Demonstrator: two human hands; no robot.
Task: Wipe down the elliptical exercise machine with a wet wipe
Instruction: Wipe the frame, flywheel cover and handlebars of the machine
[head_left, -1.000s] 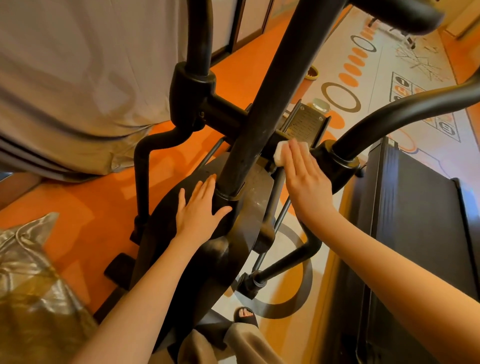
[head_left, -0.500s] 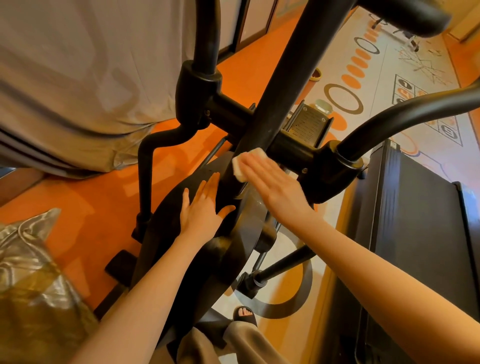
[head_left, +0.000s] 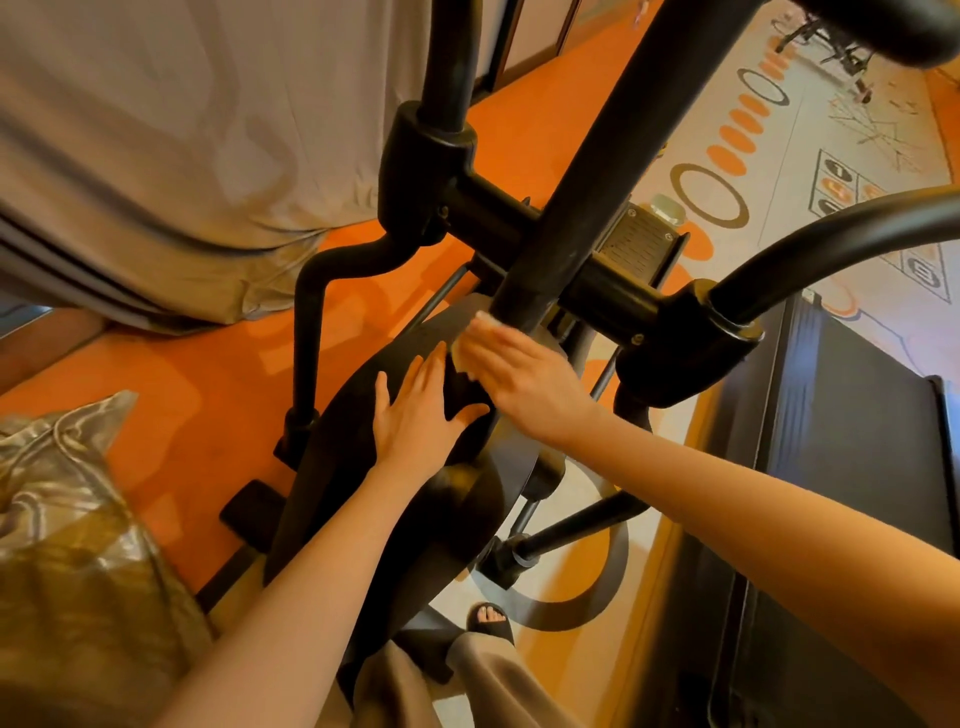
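At the base of the black central post (head_left: 587, 171) of the elliptical machine (head_left: 415, 499): right hand (head_left: 524, 379) laid flat, fingers straight and together, pressing a white wet wipe (head_left: 470, 343) against the dark flywheel housing (head_left: 363, 441) where the post meets it. Wipe mostly hidden under the fingers, only its edges showing at the fingertips; slightly blurred. Left hand (head_left: 421, 415) just beside, fingers spread and flat on the same housing, thumb out toward the right hand, holding nothing. Crossbar joints (head_left: 426, 171) and curved black handlebar arms (head_left: 810, 244) above both hands. Orange floor (head_left: 171, 395) below, patterned play mat (head_left: 810, 156) farther off. Grey draped cover (head_left: 156, 130) to the left, shiny crumpled bag (head_left: 67, 545) lower left, dark treadmill (head_left: 852, 441) on the right. Sandalled foot (head_left: 488, 618) beneath the machine's frame.
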